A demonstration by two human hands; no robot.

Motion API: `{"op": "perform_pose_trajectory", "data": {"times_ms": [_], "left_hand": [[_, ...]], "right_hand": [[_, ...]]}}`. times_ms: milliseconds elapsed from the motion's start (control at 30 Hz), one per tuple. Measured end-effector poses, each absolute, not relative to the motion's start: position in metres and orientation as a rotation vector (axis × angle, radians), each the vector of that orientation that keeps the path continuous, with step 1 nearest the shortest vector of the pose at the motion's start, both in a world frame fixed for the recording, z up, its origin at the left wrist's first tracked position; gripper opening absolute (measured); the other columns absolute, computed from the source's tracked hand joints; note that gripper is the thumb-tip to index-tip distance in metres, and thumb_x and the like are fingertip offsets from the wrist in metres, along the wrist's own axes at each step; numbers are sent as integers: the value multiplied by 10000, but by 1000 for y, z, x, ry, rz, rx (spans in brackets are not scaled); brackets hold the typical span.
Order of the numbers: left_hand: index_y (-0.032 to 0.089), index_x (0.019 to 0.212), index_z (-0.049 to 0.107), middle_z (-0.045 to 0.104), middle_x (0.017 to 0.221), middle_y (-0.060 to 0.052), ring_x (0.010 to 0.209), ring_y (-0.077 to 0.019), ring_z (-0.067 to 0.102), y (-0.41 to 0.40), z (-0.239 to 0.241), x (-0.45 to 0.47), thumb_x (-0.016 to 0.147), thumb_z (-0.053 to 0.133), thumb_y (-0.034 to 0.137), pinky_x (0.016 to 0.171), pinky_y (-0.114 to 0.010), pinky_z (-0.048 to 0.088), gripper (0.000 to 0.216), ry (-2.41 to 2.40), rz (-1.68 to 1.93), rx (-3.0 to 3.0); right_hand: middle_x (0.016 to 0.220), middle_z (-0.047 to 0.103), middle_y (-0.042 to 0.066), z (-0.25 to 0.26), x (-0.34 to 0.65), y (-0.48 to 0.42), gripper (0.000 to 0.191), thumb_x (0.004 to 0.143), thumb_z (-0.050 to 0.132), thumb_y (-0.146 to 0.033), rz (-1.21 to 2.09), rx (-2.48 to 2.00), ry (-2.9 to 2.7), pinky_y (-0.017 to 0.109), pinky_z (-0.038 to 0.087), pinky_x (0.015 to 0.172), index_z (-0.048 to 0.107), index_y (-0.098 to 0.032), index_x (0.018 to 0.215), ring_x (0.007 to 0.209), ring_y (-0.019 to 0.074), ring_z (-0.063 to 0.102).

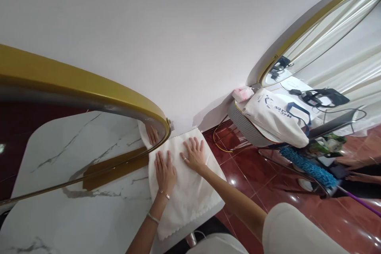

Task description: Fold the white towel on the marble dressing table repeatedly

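Observation:
A white cloth with a scalloped edge (190, 202) lies spread over the right end of the marble-patterned table (119, 214). My left hand (165, 172) rests flat on it, fingers stretched toward the wall and close to the mirror frame. Beside it, my right hand (193, 154) presses on the cloth near its far edge, fingers spread, a ring on one of them. Neither hand grips anything. The gold-framed round mirror (119, 99) stands at the left and reflects the tabletop and part of a hand.
To the right, a second table bears a white printed bag (270, 115), a pink-white tissue pack (242, 93) and a black device with cables (324, 97). A blue fluffy duster (309, 166) is near another person's hands (357, 162). Red tiles (247, 174) cover the floor.

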State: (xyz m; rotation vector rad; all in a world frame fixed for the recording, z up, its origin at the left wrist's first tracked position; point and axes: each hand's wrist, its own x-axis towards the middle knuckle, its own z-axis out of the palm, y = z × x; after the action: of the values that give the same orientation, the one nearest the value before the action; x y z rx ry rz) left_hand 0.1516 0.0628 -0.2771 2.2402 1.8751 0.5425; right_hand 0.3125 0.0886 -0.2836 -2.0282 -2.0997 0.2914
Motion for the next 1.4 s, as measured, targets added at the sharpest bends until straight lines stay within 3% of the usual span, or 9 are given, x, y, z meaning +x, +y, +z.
{"op": "perform_pose_trajectory", "data": {"times_ms": [100, 200, 300, 433, 567, 733, 1133, 1300, 1400], "left_hand": [[199, 1392, 464, 294, 1537, -153, 1446, -364, 149, 99, -273, 164, 883, 405, 139, 1120, -590, 280, 516, 1932, 539, 2148], [141, 1370, 481, 415, 1454, -200, 1408, -387, 255, 145, -264, 182, 923, 374, 199, 1093, -642, 271, 463, 2032, 518, 2010], [99, 1360, 479, 468, 1411, -212, 1368, -368, 345, 174, -257, 189, 955, 327, 230, 1099, -603, 285, 452, 2000, 466, 1980], [163, 1411, 425, 370, 1505, -135, 1418, -298, 276, 142, -257, 165, 956, 360, 264, 1158, -484, 250, 471, 1855, 453, 2106], [208, 1452, 360, 190, 1581, -101, 1458, -281, 156, 45, -267, 129, 937, 428, 360, 1169, -469, 232, 541, 1671, 428, 2355], [282, 1479, 291, 199, 1580, -77, 1450, -281, 189, -42, -279, 114, 900, 491, 359, 1140, -477, 290, 618, 1719, 351, 2406], [218, 1406, 440, 277, 1551, -108, 1449, -276, 195, 67, -275, 142, 955, 382, 321, 1154, -480, 247, 466, 1753, 488, 2317], [264, 1415, 420, 302, 1546, -74, 1444, -261, 217, 43, -275, 142, 944, 414, 361, 1167, -503, 191, 481, 1671, 445, 2403], [254, 1469, 315, 225, 1571, -87, 1455, -286, 170, 4, -274, 137, 895, 494, 462, 1169, -534, 141, 636, 1636, 431, 2455]], "right_hand": [[1568, 207, 113, -279, 300, 123, 597, 926, 363, -590, 344, -2052, -2098, 730, -17, 1038, 305, -352, 1470, 1440, 400, 47], [1593, 126, 92, -274, 291, 165, 568, 946, 350, -539, 388, -2072, -2114, 753, -43, 1012, 261, -370, 1481, 1442, 401, -15], [1574, 203, 107, -270, 290, 196, 536, 961, 319, -509, 454, -2116, -2116, 753, -34, 1019, 324, -324, 1465, 1439, 391, 64], [1556, 254, 122, -272, 305, 186, 544, 973, 326, -469, 393, -2042, -2161, 656, 32, 1106, 333, -242, 1467, 1439, 326, 148], [1565, 237, 109, -282, 329, 100, 527, 983, 318, -386, 234, -1902, -2195, 488, 131, 1168, 330, -194, 1473, 1456, 259, 133], [1581, 162, 120, -287, 343, -4, 661, 941, 404, -454, 158, -1868, -2270, 546, 149, 1150, 186, -224, 1521, 1458, 311, 115], [1570, 202, 143, -279, 352, 131, 619, 946, 418, -484, 217, -1832, -2342, 554, 73, 1150, 306, -196, 1483, 1454, 308, 113], [1425, 445, 152, -280, 352, 87, 480, 977, 350, -401, 173, -1891, -2196, 457, 218, 1141, 481, -176, 1380, 1368, 265, 324], [1494, 358, 145, -282, 350, 28, 543, 961, 371, -451, 131, -1873, -2228, 527, 175, 1141, 384, -205, 1445, 1407, 287, 254]]}}
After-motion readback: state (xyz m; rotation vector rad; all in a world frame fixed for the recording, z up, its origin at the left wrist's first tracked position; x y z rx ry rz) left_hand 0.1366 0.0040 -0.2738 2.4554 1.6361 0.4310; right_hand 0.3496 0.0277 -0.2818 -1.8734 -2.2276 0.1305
